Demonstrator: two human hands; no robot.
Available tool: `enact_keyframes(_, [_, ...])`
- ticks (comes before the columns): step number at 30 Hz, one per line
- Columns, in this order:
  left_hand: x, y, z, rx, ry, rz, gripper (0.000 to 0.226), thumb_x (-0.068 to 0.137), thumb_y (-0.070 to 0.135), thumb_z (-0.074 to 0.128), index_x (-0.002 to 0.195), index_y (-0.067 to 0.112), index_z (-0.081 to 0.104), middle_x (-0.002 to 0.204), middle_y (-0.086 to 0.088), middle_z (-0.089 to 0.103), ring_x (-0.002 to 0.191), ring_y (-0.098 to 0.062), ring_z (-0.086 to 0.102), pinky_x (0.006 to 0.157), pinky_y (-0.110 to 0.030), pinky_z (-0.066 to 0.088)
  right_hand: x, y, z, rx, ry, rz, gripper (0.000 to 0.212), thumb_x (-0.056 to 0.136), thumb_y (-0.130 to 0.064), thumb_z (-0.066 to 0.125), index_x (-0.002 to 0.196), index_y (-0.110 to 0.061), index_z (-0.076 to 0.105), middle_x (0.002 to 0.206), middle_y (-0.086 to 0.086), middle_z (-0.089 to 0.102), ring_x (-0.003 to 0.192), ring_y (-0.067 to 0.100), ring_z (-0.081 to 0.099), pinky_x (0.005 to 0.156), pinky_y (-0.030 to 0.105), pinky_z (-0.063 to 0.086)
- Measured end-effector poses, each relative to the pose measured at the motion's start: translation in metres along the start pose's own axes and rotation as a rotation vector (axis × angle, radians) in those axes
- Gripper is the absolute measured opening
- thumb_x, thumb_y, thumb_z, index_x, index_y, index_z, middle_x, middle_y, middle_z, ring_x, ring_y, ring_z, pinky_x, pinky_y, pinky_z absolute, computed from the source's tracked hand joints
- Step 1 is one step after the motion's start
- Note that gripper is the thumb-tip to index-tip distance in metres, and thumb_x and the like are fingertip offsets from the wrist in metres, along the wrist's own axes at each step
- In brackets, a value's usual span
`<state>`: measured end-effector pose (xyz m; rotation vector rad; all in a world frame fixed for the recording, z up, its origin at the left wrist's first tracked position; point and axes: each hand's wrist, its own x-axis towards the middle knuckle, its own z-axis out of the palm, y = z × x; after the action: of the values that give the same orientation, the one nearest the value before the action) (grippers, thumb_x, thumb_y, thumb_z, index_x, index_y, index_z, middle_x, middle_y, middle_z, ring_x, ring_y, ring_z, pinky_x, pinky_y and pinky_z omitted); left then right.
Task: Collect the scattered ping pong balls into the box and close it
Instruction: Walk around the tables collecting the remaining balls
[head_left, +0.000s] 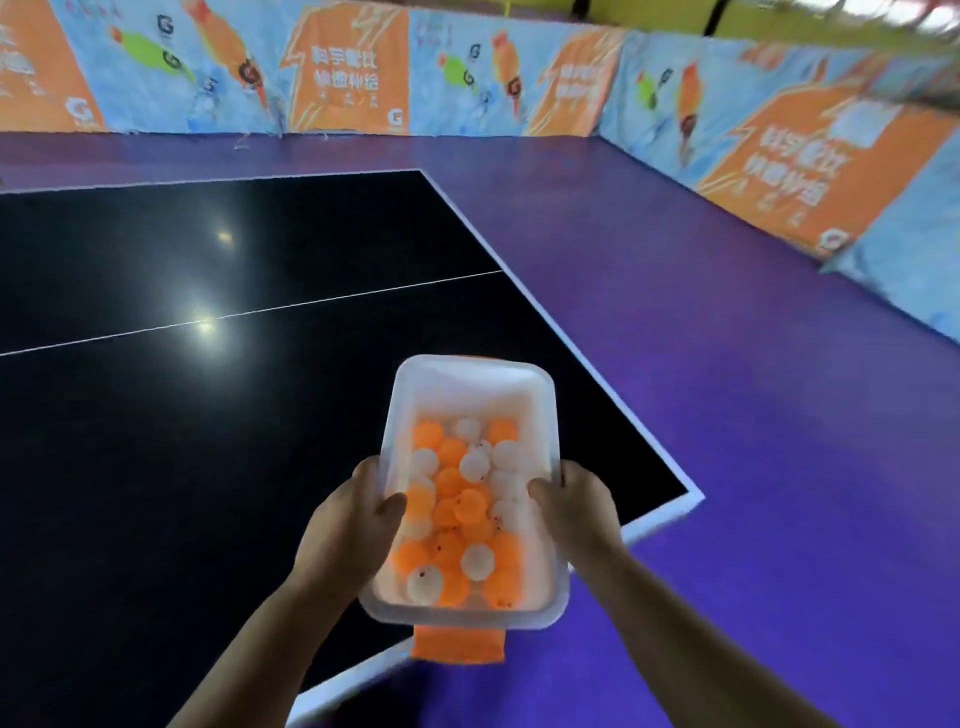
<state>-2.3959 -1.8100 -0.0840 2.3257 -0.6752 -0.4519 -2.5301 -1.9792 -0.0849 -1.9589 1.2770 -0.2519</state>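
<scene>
Box (470, 384), open, w/ orange + white balls (462, 509) inside, held over table (182, 441) corner. Left hand (353, 525) + right hand (576, 509) clamp its long sides, thumbs over rim. Orange piece (460, 644) under box. Purple floor (753, 415) beyond.

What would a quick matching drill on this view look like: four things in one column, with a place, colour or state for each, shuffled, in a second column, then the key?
Column one:
1. box
2. left hand
3. floor
4. table

Column two:
A. purple
B. black with white lines
C. open, holding orange and white balls
D. gripping the box's left rim

Pairs: 1-C, 2-D, 3-A, 4-B

The right hand grips the opposite rim.
</scene>
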Motion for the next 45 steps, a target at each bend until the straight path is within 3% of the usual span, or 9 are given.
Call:
enact_keyframes(4, [0.002, 0.073, 0.058, 0.034, -0.12, 0.116, 0.031, 0.091, 0.027, 0.052, 0.122, 0.021, 0.048, 0.09, 0.008, 0.059, 0.073, -0.011, 0.057, 0.059, -0.028, 0.045, 0.016, 0.062, -0.071, 0.1, 0.053, 0.117, 0.012, 0.083, -0.023, 0.057, 0.075, -0.016, 0.05, 0.071, -0.002, 0.057, 0.066, 0.019, 0.053, 0.054, 0.03, 0.037])
enact_keyframes(8, [0.022, 0.127, 0.103, 0.075, -0.199, 0.17, 0.026, 0.091, 0.03, 0.051, 0.116, 0.025, 0.05, 0.088, 0.008, 0.063, 0.073, -0.009, 0.062, 0.062, -0.032, 0.052, 0.043, 0.107, -0.114, 0.14, 0.092, 0.217, 0.013, 0.084, -0.024, 0.057, 0.081, -0.012, 0.054, 0.071, -0.002, 0.056, 0.069, 0.021, 0.053, 0.056, 0.03, 0.038])
enact_keyframes(13, [0.069, 0.195, 0.159, 0.076, -0.294, 0.242, 0.023, 0.088, 0.032, 0.05, 0.111, 0.029, 0.051, 0.079, 0.008, 0.061, 0.067, -0.009, 0.06, 0.053, -0.027, 0.044, 0.093, 0.141, -0.166, 0.171, 0.174, 0.279, 0.02, 0.085, -0.022, 0.06, 0.069, -0.013, 0.05, 0.067, 0.0, 0.054, 0.067, 0.023, 0.051, 0.055, 0.03, 0.036])
enact_keyframes(20, [0.144, 0.291, 0.221, -0.005, -0.387, 0.32, 0.018, 0.087, 0.035, 0.053, 0.105, 0.034, 0.053, 0.083, 0.01, 0.063, 0.077, -0.007, 0.061, 0.065, -0.03, 0.048, 0.176, 0.168, -0.237, 0.2, 0.271, 0.337, 0.018, 0.086, -0.023, 0.058, 0.072, -0.016, 0.051, 0.067, -0.005, 0.053, 0.059, 0.011, 0.048, 0.049, 0.026, 0.036])
enact_keyframes(25, [0.182, 0.345, 0.275, 0.057, -0.333, 0.398, 0.023, 0.09, 0.03, 0.052, 0.111, 0.02, 0.055, 0.092, -0.002, 0.066, 0.09, -0.025, 0.063, 0.066, -0.029, 0.039, 0.231, 0.197, -0.276, 0.222, 0.339, 0.387, 0.023, 0.085, -0.028, 0.063, 0.072, -0.012, 0.053, 0.066, -0.003, 0.055, 0.061, 0.014, 0.05, 0.052, 0.028, 0.037])
enact_keyframes(28, [0.208, 0.375, 0.309, 0.063, -0.337, 0.416, 0.025, 0.09, 0.028, 0.051, 0.114, 0.023, 0.055, 0.088, 0.006, 0.061, 0.092, -0.023, 0.062, 0.068, -0.028, 0.038, 0.274, 0.218, -0.299, 0.246, 0.345, 0.393, 0.026, 0.085, -0.028, 0.066, 0.067, -0.015, 0.052, 0.065, -0.003, 0.055, 0.059, 0.011, 0.049, 0.05, 0.027, 0.036])
enact_keyframes(33, [0.258, 0.418, 0.374, 0.074, -0.32, 0.336, 0.022, 0.088, 0.027, 0.051, 0.11, 0.029, 0.055, 0.09, 0.014, 0.061, 0.086, -0.015, 0.061, 0.069, -0.031, 0.046, 0.364, 0.254, -0.336, 0.276, 0.273, 0.364, 0.024, 0.085, -0.028, 0.066, 0.072, -0.009, 0.057, 0.063, -0.004, 0.055, 0.057, 0.01, 0.049, 0.046, 0.025, 0.035])
enact_keyframes(37, [0.296, 0.461, 0.425, 0.033, -0.255, 0.204, 0.016, 0.087, 0.025, 0.053, 0.103, 0.028, 0.053, 0.08, 0.007, 0.06, 0.068, -0.005, 0.056, 0.054, -0.024, 0.041, 0.443, 0.279, -0.377, 0.308, 0.162, 0.311, 0.015, 0.085, -0.028, 0.067, 0.078, -0.016, 0.061, 0.07, -0.007, 0.061, 0.062, 0.007, 0.056, 0.048, 0.024, 0.04])
enact_keyframes(45, [0.36, 0.54, 0.488, -0.088, -0.139, -0.023, 0.045, 0.064, 0.034, 0.048, 0.105, 0.019, 0.059, 0.089, -0.002, 0.069, 0.085, -0.031, 0.064, 0.07, -0.04, 0.051, 0.599, 0.292, -0.444, 0.199, 0.027, 0.201, 0.014, 0.083, -0.028, 0.068, 0.077, -0.02, 0.059, 0.071, -0.007, 0.062, 0.069, 0.018, 0.06, 0.058, 0.031, 0.046])
